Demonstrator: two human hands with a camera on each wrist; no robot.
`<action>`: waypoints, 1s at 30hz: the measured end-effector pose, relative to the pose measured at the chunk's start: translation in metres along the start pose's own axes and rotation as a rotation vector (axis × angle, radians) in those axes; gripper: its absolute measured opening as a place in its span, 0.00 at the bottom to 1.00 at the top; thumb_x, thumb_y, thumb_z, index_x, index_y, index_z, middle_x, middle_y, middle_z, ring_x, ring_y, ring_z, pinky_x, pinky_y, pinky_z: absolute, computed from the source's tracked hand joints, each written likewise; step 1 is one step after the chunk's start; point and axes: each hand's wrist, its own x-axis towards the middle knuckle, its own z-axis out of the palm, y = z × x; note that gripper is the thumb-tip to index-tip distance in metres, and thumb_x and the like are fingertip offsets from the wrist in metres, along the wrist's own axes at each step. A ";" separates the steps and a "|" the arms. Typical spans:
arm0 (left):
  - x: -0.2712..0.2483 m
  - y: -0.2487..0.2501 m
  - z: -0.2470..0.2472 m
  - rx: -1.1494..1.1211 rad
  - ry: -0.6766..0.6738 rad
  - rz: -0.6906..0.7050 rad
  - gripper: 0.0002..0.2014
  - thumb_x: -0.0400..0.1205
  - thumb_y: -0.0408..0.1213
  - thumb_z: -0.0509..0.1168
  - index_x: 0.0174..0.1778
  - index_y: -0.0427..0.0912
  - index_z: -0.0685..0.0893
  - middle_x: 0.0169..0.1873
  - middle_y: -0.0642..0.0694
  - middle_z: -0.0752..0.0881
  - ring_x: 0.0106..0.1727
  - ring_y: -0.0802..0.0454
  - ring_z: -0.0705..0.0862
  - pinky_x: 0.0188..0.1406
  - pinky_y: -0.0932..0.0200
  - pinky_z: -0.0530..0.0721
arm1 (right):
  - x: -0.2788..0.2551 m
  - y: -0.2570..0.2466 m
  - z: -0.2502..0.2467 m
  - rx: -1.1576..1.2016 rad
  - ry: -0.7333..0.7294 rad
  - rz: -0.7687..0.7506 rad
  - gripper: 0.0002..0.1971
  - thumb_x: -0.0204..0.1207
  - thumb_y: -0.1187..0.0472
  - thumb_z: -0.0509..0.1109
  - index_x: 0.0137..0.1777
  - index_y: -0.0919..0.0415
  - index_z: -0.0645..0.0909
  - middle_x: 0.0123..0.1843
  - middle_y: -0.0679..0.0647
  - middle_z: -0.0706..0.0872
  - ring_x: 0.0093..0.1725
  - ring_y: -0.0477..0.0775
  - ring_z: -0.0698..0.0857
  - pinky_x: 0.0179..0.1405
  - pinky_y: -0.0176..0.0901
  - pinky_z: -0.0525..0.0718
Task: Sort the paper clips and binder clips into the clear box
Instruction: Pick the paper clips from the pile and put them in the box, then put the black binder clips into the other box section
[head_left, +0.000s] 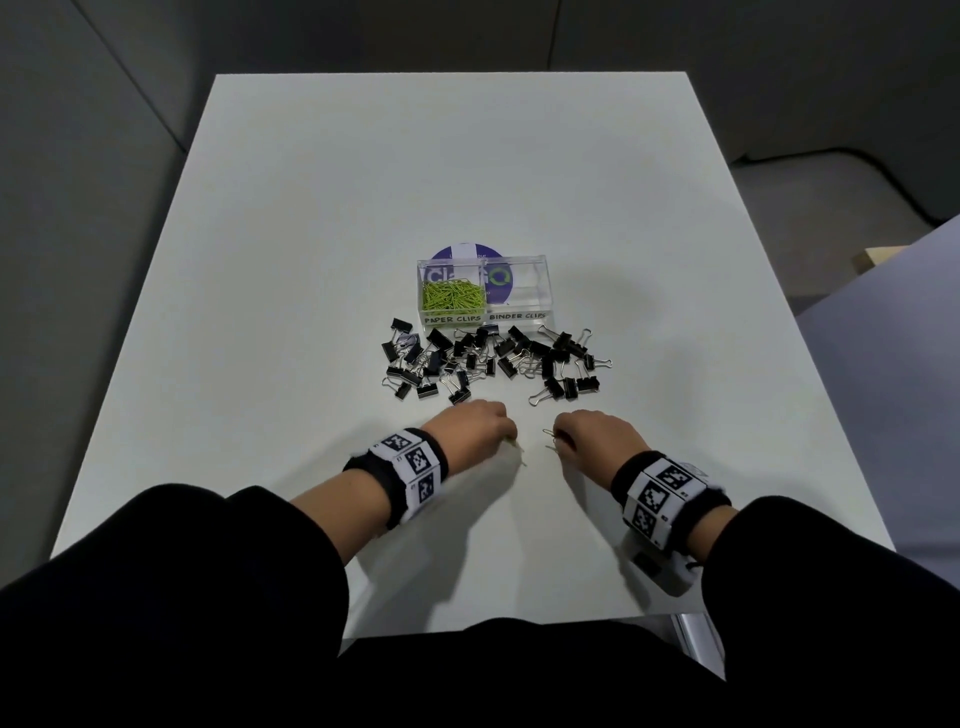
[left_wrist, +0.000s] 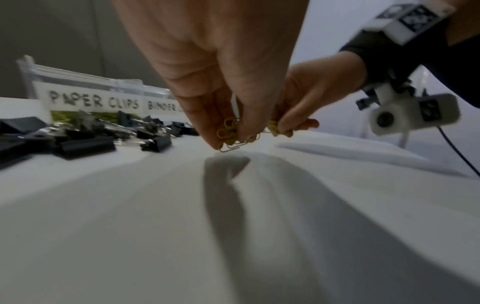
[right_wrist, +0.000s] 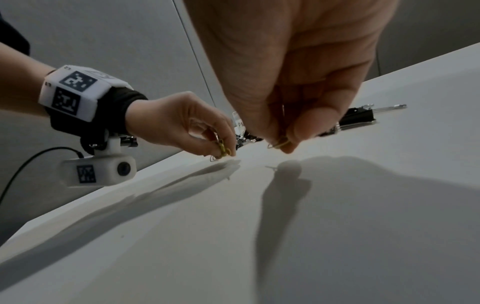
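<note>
A clear two-part box (head_left: 540, 283) sits mid-table, labelled "paper clips" and "binder clips". Green paper clips (head_left: 453, 295) fill its left half; the right half holds nothing. Black binder clips (head_left: 493, 361) lie scattered in front of the box. My left hand (head_left: 480, 421) hovers near the table's front and pinches several green paper clips (left_wrist: 228, 131) just above the surface. My right hand (head_left: 597, 428) is close beside it and pinches a few paper clips (right_wrist: 279, 143) too. One loose clip (head_left: 551, 448) lies on the table between the hands.
The white table (head_left: 363, 208) has bare surface behind and beside the box. A purple round sticker (head_left: 467, 252) shows under the box. The table's front edge is close to my body. Grey floor surrounds the table.
</note>
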 end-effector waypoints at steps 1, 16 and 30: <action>0.000 -0.004 -0.006 -0.024 0.035 -0.019 0.15 0.83 0.33 0.56 0.62 0.40 0.83 0.57 0.40 0.83 0.58 0.42 0.82 0.55 0.49 0.81 | 0.001 0.000 -0.003 0.017 0.009 -0.007 0.11 0.81 0.59 0.56 0.54 0.63 0.78 0.54 0.59 0.84 0.53 0.62 0.82 0.45 0.49 0.78; 0.005 -0.098 -0.115 -0.081 0.515 -0.365 0.14 0.84 0.33 0.59 0.62 0.41 0.84 0.55 0.39 0.84 0.55 0.41 0.82 0.52 0.53 0.77 | 0.121 -0.068 -0.105 0.337 0.257 -0.109 0.12 0.81 0.64 0.61 0.55 0.69 0.85 0.53 0.63 0.87 0.51 0.58 0.85 0.58 0.43 0.82; 0.054 -0.102 -0.098 0.210 0.251 -0.257 0.12 0.85 0.35 0.56 0.48 0.43 0.86 0.43 0.47 0.85 0.41 0.49 0.80 0.33 0.58 0.71 | 0.086 0.003 -0.094 0.453 0.324 0.085 0.08 0.79 0.64 0.64 0.52 0.65 0.84 0.52 0.60 0.87 0.45 0.53 0.80 0.54 0.49 0.80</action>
